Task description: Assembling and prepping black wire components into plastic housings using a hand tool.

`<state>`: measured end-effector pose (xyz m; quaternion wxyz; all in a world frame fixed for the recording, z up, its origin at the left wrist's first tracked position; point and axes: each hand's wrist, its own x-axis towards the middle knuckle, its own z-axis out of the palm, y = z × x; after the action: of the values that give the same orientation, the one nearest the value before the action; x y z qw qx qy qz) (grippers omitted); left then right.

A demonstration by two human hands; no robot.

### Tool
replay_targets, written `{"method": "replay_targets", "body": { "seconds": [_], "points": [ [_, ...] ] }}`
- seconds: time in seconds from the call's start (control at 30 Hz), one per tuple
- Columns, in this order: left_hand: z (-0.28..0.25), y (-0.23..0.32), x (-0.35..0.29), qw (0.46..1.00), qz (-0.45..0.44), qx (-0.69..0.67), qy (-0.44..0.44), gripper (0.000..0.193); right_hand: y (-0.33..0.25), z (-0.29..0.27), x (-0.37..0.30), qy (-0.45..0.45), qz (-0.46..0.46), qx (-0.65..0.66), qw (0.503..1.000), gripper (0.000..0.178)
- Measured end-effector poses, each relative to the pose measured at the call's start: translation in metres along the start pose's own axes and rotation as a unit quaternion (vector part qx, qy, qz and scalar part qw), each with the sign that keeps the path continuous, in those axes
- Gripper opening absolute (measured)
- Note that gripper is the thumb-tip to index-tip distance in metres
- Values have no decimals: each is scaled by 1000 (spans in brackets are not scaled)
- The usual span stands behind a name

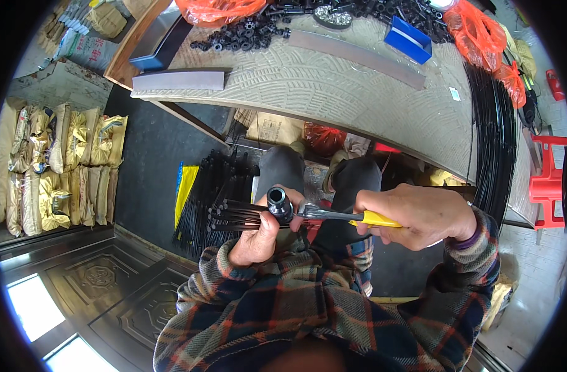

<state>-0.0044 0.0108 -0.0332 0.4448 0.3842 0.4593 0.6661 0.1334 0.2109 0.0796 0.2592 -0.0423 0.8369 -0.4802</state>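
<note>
**Both hands loaded: black fitting in left, yellow-handled tool in right**

Clock is centred on the view. Black hollow fitting (279, 202) sits near dial centre, round open mouth up toward camera. Left hand (254, 245), at 7 o'clock from it, is closed round the fitting and a bundle of thin black rods (237, 214); thumb on the fitting's side, rod ends pointing to 9.

Right hand (414, 217), at 3 to 4 o'clock, is wrapped round the yellow-handled tool (333, 214). Tool's metal head points to 9, right beside the fitting; can't tell if it touches.

Surroundings: tabletop (333, 93) at 12. On it, small black parts (243, 36) heaped near 11, long metal strip (358, 59) and blue tray (409, 41) at 1, orange plastic bag (476, 37) at 2. Long black strands (495, 142) draped at the tabletop's end, between 2 and 3. Red stool (549, 180) out at 3. Loose black rod pile (218, 186) at 9, yellow sheet (185, 193) against it. Wrapped packages (66, 177) stacked farther out at 9. Dark panelled door (100, 279) at 8.
</note>
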Motion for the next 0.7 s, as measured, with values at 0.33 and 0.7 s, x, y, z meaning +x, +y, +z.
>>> {"method": "replay_targets", "body": {
  "seconds": [0.33,0.7],
  "points": [
    [4,10,-9,997,10,61,43,66,-4,11,12,23,25,-50,998,25],
    [-2,2,-8,990,27,22,140,80,30,77,39,197,-55,64,977,20]
  ]
}}
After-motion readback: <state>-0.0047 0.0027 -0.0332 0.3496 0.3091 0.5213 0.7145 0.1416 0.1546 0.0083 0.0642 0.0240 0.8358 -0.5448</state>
